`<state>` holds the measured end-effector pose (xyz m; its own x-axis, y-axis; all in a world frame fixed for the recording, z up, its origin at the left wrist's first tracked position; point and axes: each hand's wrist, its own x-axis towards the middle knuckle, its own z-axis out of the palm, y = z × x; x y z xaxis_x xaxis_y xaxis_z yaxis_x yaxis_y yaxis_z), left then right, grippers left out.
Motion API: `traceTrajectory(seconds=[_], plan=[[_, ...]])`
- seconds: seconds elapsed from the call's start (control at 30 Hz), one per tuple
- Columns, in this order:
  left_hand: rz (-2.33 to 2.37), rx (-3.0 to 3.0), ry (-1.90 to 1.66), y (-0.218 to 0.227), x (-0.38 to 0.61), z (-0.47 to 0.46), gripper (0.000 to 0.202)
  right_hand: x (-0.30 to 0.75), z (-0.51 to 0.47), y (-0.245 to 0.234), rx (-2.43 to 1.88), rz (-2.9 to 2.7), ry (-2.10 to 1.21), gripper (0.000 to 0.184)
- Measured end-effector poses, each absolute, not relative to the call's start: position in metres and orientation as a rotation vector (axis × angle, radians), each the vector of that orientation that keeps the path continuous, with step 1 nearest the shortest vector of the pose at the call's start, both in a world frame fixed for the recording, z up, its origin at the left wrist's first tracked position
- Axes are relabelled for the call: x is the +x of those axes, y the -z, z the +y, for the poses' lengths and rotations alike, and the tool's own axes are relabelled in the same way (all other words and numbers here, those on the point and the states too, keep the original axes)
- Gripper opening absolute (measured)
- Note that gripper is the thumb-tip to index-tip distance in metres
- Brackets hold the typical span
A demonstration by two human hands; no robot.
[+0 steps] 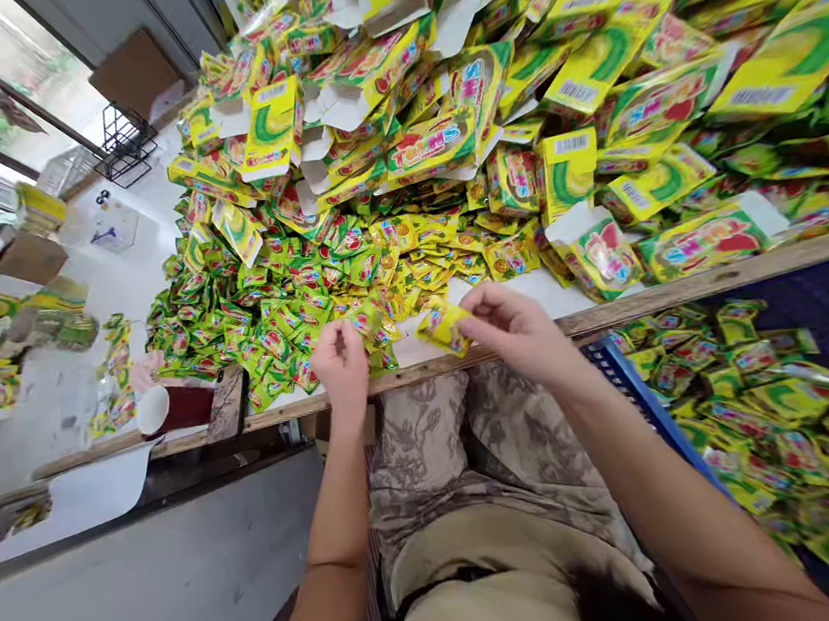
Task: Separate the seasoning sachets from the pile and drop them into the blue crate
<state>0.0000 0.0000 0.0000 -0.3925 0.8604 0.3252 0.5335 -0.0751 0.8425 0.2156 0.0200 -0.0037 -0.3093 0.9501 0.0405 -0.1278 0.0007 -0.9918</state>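
The right hand (511,327) pinches a glossy yellow sachet (441,329) at three o'clock from the left hand (341,362), close to the table's wooden edge (409,377) — a slack pinch could drop it onto the patterned trousers (425,430). The left hand curls at a green sachet (365,319); whether it grips, I cannot tell. At one o'clock, slick, slab-shaped cartons (431,144) pile steeply, white flaps open; a nudge could slide them over the crinkled, pillow-shaped sachets (278,339).

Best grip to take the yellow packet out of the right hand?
Probably pinch the yellow packet flat by its left end, coming from the left. The right hand has its right end between thumb and fingers; the left end sticks out uncovered.
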Motion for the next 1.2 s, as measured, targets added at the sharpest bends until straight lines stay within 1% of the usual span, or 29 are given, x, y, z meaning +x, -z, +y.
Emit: traceTrajectory(seconds=[0.13,0.23,0.33,0.43,0.47,0.53,0.63,0.73,0.87,1.03,1.07,1.17,1.2], plan=[[1.671,1.413,-1.338,-0.006,0.027,-0.021,0.033,0.189,0.013,0.011,-0.967,-1.319,-1.406,0.032],[1.613,1.293,-1.364,-0.006,0.035,-0.029,0.035,0.183,0.009,0.020,-1.007,-1.265,-1.345,0.035],[1.631,1.243,-1.360,-0.004,0.036,-0.029,0.035,0.188,0.004,0.024,-1.059,-1.321,-1.229,0.027],[1.636,1.258,-1.324,-0.003,0.037,-0.027,0.037,0.196,0.000,0.020,-1.086,-1.558,-0.943,0.011],[1.625,1.267,-1.306,-0.004,0.037,-0.027,0.038,0.198,-0.001,0.018,-1.065,-1.646,-0.851,0.008],[1.561,1.250,-1.275,-0.004,0.040,-0.026,0.038,0.201,-0.001,0.014,-1.012,-1.769,-0.730,0.010],[1.380,1.142,-1.221,-0.002,0.043,-0.026,0.035,0.203,0.001,0.011,-0.997,-1.817,-0.658,0.012],[1.272,1.078,-1.162,0.002,0.046,-0.026,0.040,0.203,0.003,0.013,-0.986,-1.832,-0.675,0.012],[1.264,1.108,-1.130,0.004,0.049,-0.026,0.044,0.201,0.002,0.017,-1.026,-1.719,-0.749,0.009],[1.329,1.149,-1.183,0.007,0.051,-0.025,0.039,0.197,0.000,0.024,-1.153,-1.501,-0.958,0.003],[1.334,1.154,-1.193,0.007,0.051,-0.024,0.038,0.197,0.000,0.025,-1.166,-1.462,-1.007,0.008],[1.302,1.171,-1.191,0.009,0.051,-0.023,0.037,0.197,0.002,0.027,-1.145,-1.464,-1.128,0.036],[1.287,1.177,-1.186,0.009,0.052,-0.023,0.038,0.197,0.003,0.028,-1.125,-1.494,-1.176,0.039]])
